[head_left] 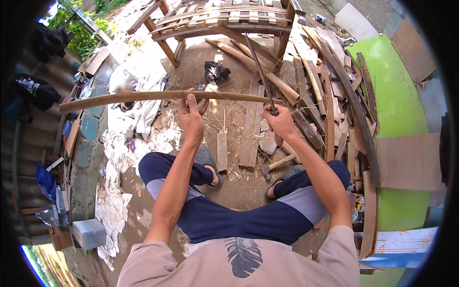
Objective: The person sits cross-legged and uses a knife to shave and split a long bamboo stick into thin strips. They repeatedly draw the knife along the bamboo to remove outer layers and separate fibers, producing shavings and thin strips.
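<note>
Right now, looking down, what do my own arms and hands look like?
Your left hand and right hand are bare, with no gloves showing. Your forearms are uncovered too, with no watch or bracelet visible. Loose, short beige sleeves cover your upper arms.

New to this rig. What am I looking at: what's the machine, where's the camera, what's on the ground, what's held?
No machine here: just a person's two bare hands. The one picture comes from a wide fisheye camera on their head, looking down, so edges bend; picture left is their left.

The left hand has its grip on a long, pale strip. The right hand holds a long, narrow, dark tool that crosses near the strip's right end; I can't tell whether they touch.

On the ground lie a black plastic bag, a short plank and a hammer. Scrap wood is heaped to the right.
</note>
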The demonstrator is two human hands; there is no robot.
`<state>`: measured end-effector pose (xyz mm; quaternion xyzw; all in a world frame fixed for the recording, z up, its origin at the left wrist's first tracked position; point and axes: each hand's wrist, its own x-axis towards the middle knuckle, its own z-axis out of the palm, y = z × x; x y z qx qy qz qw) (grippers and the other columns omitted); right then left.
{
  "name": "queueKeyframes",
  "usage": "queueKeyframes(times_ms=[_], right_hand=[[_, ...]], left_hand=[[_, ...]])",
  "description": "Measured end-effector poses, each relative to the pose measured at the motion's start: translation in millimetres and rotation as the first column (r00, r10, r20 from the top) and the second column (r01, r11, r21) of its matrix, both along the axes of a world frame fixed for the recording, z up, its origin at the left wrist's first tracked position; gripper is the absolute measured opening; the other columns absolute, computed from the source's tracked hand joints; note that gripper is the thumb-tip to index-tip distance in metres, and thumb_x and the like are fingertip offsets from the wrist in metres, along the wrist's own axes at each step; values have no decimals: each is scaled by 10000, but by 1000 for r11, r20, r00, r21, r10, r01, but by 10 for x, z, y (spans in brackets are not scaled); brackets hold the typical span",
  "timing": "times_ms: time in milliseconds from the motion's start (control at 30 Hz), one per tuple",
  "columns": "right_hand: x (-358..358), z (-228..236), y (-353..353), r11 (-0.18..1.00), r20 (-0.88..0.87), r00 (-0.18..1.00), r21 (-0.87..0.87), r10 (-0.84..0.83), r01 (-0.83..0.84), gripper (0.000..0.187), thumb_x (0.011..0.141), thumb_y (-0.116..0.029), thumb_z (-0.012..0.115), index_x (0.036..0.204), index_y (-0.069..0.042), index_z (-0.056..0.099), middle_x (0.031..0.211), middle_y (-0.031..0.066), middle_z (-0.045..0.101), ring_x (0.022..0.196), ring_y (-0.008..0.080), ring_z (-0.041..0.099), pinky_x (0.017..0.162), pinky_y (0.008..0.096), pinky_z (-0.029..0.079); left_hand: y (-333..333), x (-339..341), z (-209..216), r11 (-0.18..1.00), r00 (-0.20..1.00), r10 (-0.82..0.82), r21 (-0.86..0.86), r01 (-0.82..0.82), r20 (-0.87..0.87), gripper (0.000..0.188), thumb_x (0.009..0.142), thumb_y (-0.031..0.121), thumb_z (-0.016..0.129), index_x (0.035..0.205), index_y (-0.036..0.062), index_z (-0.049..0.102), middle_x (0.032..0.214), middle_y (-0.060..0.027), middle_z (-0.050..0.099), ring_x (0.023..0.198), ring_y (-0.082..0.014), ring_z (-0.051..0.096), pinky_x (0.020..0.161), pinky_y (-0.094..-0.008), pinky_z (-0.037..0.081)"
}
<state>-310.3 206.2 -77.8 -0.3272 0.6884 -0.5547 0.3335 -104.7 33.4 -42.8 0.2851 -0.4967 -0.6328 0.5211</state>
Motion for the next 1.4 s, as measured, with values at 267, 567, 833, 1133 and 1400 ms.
queueKeyframes(times_ms=[267, 567, 833, 1133, 1400], right_hand=[[352, 99, -244, 983, -459, 884, -109, 83, -149, 536, 828, -378, 805, 1248, -76, 668, 946, 117, 746, 782, 172, 679, 727, 325, 516], [340, 43, -199, 993, -695, 715, -6, 79, -115, 212, 836, -246, 745, 921, -63, 682, 719, 140, 677, 647, 325, 672, 575, 420, 491], [149, -192, -226, 955, -911, 412, -131, -11, -265, 117, 778, -114, 719, 882, -74, 681, 760, 84, 695, 660, 258, 684, 573, 378, 511], [53, -335, -267, 906, -987, 160, -44, 26, -420, 216, 703, -71, 700, 915, -108, 685, 738, 26, 674, 732, 200, 693, 650, 340, 520], [-142, -248, -184, 898, -984, 180, -76, 3, -433, 259, 723, -56, 681, 972, -120, 710, 850, 19, 726, 786, 185, 707, 663, 320, 525]], left_hand=[[720, -38, -405, 982, 971, -88, 143, 121, -222, 193, 1074, 230, 425, 1213, 110, 487, 1145, -61, 572, 1155, -207, 602, 1024, -482, 531], [635, 112, -495, 905, 929, -237, 284, 318, -284, 659, 1016, 609, 310, 1279, 50, 537, 1384, -170, 525, 1253, -319, 539, 1084, -546, 437], [-132, 983, -85, 390, 683, -555, 577, 717, -474, 1018, 909, 789, 293, 1362, -111, 435, 1399, -361, 442, 1145, -512, 583, 803, -528, 605], [124, 1246, -215, 380, 455, -890, 575, 724, 15, 805, 948, 572, 565, 1351, -112, 433, 1030, -210, 677, 471, -112, 601, 361, -184, 442], [397, 1139, -202, 385, 654, -709, 632, 673, -264, 1060, 870, 852, 257, 1373, -64, 432, 784, -45, 517, 375, -36, 445, 290, -146, 357]])
